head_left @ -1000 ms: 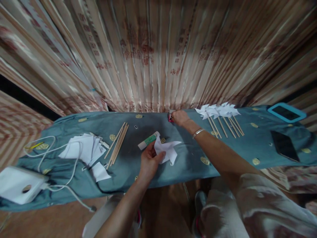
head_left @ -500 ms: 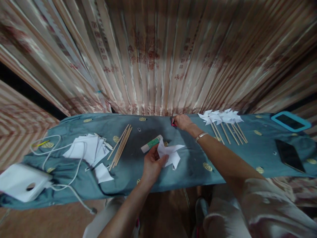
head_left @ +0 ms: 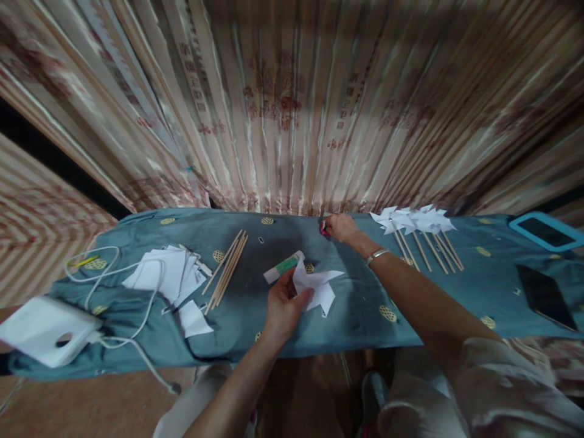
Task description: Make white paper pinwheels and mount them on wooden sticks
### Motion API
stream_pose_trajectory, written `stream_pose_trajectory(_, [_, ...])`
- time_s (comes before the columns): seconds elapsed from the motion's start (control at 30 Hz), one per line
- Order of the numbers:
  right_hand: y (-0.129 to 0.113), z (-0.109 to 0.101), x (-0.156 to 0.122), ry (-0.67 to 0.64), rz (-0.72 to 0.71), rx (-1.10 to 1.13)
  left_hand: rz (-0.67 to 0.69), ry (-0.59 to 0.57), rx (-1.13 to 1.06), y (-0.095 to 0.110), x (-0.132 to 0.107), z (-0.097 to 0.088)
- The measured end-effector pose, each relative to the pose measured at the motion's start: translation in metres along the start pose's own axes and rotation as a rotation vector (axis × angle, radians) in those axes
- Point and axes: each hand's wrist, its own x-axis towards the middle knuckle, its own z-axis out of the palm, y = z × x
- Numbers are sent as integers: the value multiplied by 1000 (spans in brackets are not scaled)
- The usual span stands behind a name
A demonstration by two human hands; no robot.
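My left hand (head_left: 285, 304) pinches a white paper pinwheel (head_left: 322, 287) with several folded points, above the cloth-covered table. Just beyond those fingers lies a glue stick (head_left: 283, 266) with a green label. My right hand (head_left: 344, 229) reaches to the table's far edge, its fingers closed on a small red and dark object (head_left: 324, 228), mostly hidden and too small to name. Right of that hand, several finished white pinwheels (head_left: 413, 219) lie in a row on wooden sticks (head_left: 424, 250). Bare wooden sticks (head_left: 227, 272) rest in a bundle left of the glue stick.
White paper pieces (head_left: 166, 274) are piled on the left, with a single sheet (head_left: 195, 318) nearby. A white box-shaped device (head_left: 50, 331) trails a cable (head_left: 137, 347). At right are a blue-framed tablet (head_left: 545, 231) and a dark phone (head_left: 546, 297). A curtain (head_left: 292, 146) hangs behind.
The whole view has shifted slightly, so things sit a little further right. Both hands keep nearly the same places and holds.
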Motion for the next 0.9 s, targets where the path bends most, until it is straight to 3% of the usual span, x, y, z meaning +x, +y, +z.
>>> stream_pose_trajectory(0.9, [-4, 3, 0, 58, 94, 120, 41, 5, 74, 3, 2, -7])
